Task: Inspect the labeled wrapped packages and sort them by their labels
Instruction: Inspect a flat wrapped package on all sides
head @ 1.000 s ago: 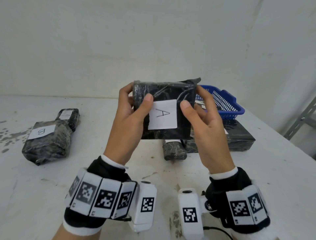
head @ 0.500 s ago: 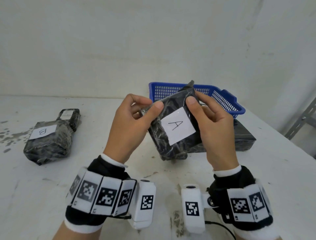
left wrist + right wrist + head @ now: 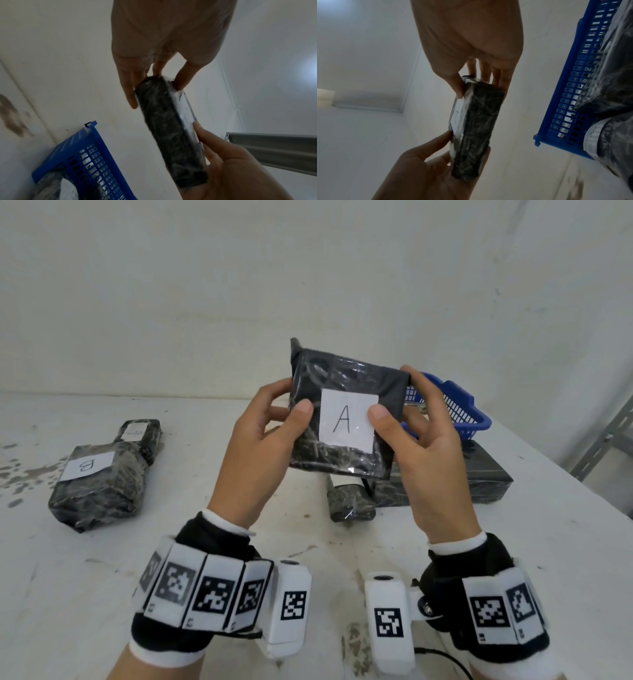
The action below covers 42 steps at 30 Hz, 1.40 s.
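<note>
Both my hands on 1 package (image 3: pixel 346 392), held up in the air facing me. Left hand (image 3: pixel 263 446) pinches its left edge: thumb on the front just left of the label (image 3: pixel 347 421), fingers (image 3: pixel 127 86) behind. Right hand (image 3: pixel 431 453) mirrors it on the right edge, thumb tip touching the label's right margin, fingers curled round the back. Neither hand is wide; both are clamped on the package.

Risks from here, my judgement:
- the wrap looks glossy and slick, and the hold is fingertip pinches only. If 1 hand lets go for the transfer, the other could lose it and it drops onto the table (image 3: pixel 102 577)
- my right thumb sits on the label edge; sliding it could lift or smear the paper
- loose flap of wrap at the top-left corner above my left fingers could snag
- wrong pile: 2 packages sit well left of my left hand, and they are not A

Readable writing:
- held package: handwritten "A", upright, white paper
- bundle (image 3: pixel 99 477) left of my left hand: "B", seen upside down from here
- smaller package (image 3: pixel 142 434) touching it behind: has a label, too faint to read
- small roll (image 3: pixel 349 501) below my right fingers: label mostly hidden

Blue basket (image 3: pixel 455 412) sits behind my right fingers with wrapped packages inside; their labels are unreadable. Flat box (image 3: pixel 486 477) beside the basket shows no label
</note>
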Each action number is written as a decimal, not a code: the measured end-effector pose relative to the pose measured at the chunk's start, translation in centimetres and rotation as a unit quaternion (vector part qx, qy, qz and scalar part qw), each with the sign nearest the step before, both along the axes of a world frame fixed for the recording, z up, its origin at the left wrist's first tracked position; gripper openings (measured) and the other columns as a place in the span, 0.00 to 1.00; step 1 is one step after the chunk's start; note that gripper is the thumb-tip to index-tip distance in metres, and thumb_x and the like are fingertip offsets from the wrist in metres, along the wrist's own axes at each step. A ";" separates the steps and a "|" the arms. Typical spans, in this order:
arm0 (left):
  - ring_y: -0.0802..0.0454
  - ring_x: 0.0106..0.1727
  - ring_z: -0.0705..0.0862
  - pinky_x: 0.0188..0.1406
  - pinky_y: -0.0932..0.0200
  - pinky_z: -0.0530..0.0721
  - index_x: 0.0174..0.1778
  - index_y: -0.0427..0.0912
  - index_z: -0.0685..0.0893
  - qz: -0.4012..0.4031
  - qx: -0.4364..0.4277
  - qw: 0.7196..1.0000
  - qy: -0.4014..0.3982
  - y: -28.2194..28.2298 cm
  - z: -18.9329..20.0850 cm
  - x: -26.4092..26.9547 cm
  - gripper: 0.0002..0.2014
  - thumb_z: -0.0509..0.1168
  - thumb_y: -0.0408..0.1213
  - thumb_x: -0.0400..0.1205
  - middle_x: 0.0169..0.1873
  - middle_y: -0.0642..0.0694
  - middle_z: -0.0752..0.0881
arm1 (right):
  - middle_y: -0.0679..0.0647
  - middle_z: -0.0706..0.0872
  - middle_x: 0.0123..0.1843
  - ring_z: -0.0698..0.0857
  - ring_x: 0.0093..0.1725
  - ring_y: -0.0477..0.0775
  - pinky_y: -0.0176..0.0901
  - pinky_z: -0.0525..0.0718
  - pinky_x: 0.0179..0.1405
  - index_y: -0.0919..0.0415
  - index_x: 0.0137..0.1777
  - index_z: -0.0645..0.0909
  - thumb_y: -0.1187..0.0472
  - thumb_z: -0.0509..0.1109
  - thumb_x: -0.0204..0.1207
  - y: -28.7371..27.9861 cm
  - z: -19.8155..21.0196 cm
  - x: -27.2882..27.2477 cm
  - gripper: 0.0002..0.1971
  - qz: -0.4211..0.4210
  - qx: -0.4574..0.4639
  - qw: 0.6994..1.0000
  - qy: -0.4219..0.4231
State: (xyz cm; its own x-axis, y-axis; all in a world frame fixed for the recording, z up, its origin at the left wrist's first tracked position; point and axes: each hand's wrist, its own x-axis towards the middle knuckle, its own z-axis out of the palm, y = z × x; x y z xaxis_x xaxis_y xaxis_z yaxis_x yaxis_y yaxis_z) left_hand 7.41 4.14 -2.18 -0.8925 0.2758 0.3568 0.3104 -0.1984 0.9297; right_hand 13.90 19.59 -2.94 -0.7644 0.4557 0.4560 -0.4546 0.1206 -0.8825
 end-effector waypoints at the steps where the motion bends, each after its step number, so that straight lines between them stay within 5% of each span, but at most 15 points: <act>1: 0.57 0.46 0.87 0.41 0.66 0.82 0.64 0.48 0.81 0.002 0.006 1.000 -0.010 0.0 -0.1 -0.1 0.13 0.66 0.41 0.84 0.46 0.49 0.88 | 0.49 0.93 0.55 0.92 0.53 0.49 0.49 0.90 0.59 0.48 0.78 0.71 0.62 0.73 0.80 0.0 0.0 0.1 0.28 0.002 0.007 1.000 -0.001; 5: 0.54 0.54 0.89 0.50 0.58 0.84 0.65 0.40 0.78 0.008 0.028 0.999 -0.033 0.2 -0.2 -0.1 0.15 0.66 0.41 0.84 0.53 0.48 0.90 | 0.53 0.93 0.56 0.92 0.54 0.52 0.49 0.90 0.58 0.49 0.77 0.73 0.58 0.73 0.79 -0.4 0.1 0.1 0.26 0.011 0.010 1.000 -0.009; 11: 0.52 0.51 0.90 0.48 0.53 0.88 0.64 0.46 0.77 0.010 0.007 1.000 -0.019 0.5 -0.3 0.2 0.17 0.66 0.46 0.82 0.52 0.48 0.90 | 0.58 0.94 0.52 0.93 0.51 0.53 0.46 0.91 0.50 0.51 0.73 0.76 0.54 0.73 0.75 -0.7 0.1 0.1 0.25 0.020 -0.009 1.000 -0.013; 16: 0.53 0.50 0.91 0.47 0.54 0.88 0.66 0.45 0.77 0.025 0.034 0.998 -0.045 0.8 -0.4 0.2 0.18 0.67 0.47 0.82 0.53 0.46 0.90 | 0.54 0.94 0.53 0.92 0.55 0.53 0.55 0.87 0.63 0.44 0.83 0.64 0.52 0.76 0.73 -0.3 0.0 0.0 0.38 0.024 0.014 0.999 -0.035; 22: 0.47 0.51 0.90 0.48 0.49 0.89 0.66 0.47 0.75 0.027 0.031 0.997 -0.070 1.6 -0.5 0.4 0.19 0.67 0.48 0.81 0.55 0.40 0.88 | 0.53 0.93 0.48 0.93 0.48 0.50 0.46 0.90 0.51 0.49 0.74 0.77 0.58 0.77 0.77 1.3 0.5 0.2 0.25 -0.010 0.084 0.992 -0.091; 26: 0.51 0.48 0.90 0.43 0.55 0.87 0.68 0.48 0.76 0.013 -0.028 0.998 -0.060 2.0 -0.2 0.7 0.19 0.67 0.47 0.82 0.55 0.40 0.88 | 0.47 0.93 0.48 0.93 0.48 0.49 0.55 0.91 0.55 0.46 0.62 0.81 0.54 0.78 0.76 2.6 1.2 1.2 0.16 -0.048 0.094 0.989 -0.107; 29: 0.52 0.47 0.89 0.43 0.55 0.89 0.64 0.56 0.76 -0.043 -0.110 0.992 -0.039 2.4 0.1 1.5 0.16 0.68 0.41 0.82 0.52 0.44 0.88 | 0.45 0.93 0.43 0.92 0.45 0.44 0.44 0.89 0.47 0.49 0.58 0.81 0.55 0.78 0.77 4.0 1.3 2.4 0.13 -0.076 0.072 0.989 -0.102; 32: 0.63 0.38 0.88 0.35 0.65 0.87 0.56 0.63 0.75 -0.082 -0.171 0.982 -0.005 3.3 0.2 2.7 0.14 0.68 0.39 0.82 0.42 0.53 0.89 | 0.44 0.92 0.40 0.89 0.36 0.37 0.29 0.82 0.33 0.53 0.57 0.80 0.55 0.76 0.79 5.6 1.1 3.8 0.11 -0.104 0.048 0.986 -0.121; 34: 0.66 0.33 0.87 0.35 0.67 0.86 0.60 0.57 0.78 -0.089 -0.204 0.975 0.001 4.1 0.0 3.4 0.13 0.69 0.42 0.82 0.41 0.53 0.90 | 0.45 0.91 0.42 0.87 0.34 0.37 0.29 0.79 0.29 0.55 0.56 0.80 0.55 0.75 0.80 7.0 0.6 4.7 0.10 -0.126 0.039 0.978 -0.162; 38: 0.53 0.37 0.89 0.39 0.57 0.90 0.63 0.46 0.78 -0.123 -0.266 0.955 -0.037 6.7 -1.0 4.4 0.14 0.68 0.42 0.83 0.43 0.46 0.89 | 0.56 0.90 0.47 0.86 0.40 0.54 0.44 0.82 0.35 0.60 0.51 0.81 0.52 0.76 0.79 10.1 -1.0 6.4 0.12 -0.158 0.030 0.949 -0.270; 40: 0.51 0.34 0.88 0.35 0.60 0.90 0.62 0.35 0.80 -0.161 -0.290 0.942 -0.059 8.5 -1.9 4.9 0.14 0.66 0.38 0.84 0.39 0.44 0.89 | 0.58 0.89 0.45 0.85 0.38 0.55 0.43 0.81 0.31 0.62 0.51 0.83 0.53 0.75 0.80 11.4 -1.6 7.2 0.12 -0.163 0.041 0.934 -0.316; 42: 0.49 0.35 0.89 0.43 0.56 0.91 0.60 0.28 0.82 -0.184 -0.322 0.926 -0.075 10.2 -2.6 5.2 0.14 0.65 0.36 0.85 0.41 0.40 0.90 | 0.59 0.88 0.43 0.85 0.36 0.54 0.39 0.80 0.25 0.66 0.54 0.84 0.57 0.74 0.81 12.7 -2.0 8.0 0.11 -0.163 0.045 0.923 -0.346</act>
